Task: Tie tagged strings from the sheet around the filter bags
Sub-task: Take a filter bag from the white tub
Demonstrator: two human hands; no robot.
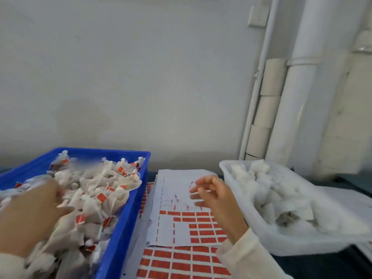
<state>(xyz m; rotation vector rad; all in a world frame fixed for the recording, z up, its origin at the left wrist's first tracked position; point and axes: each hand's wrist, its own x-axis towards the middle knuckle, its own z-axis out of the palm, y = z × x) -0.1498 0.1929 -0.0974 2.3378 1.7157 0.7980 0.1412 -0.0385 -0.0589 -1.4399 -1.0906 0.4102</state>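
2 hands, 2 bins, 2 tag sheets on the bench.
Left hand (30, 216) at 8 o'clock, fingers spread flat on tied filter bags (96, 190), too many to count, in blue bin (128, 218). Centre: top sheet (181, 224) over second sheet (181, 262); right hand (213, 198) above, fingers loosely curled, holding nothing. White bin (261, 240) at 3 o'clock, untied bags (267, 190).

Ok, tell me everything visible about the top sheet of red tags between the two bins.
The white paper sheet of red rectangular tags lies flat on more tag sheets, between the blue plastic bin and the white plastic tub. Its upper part is stripped bare; tags remain lower right. The right hand hovers above, fingers loosely curled.
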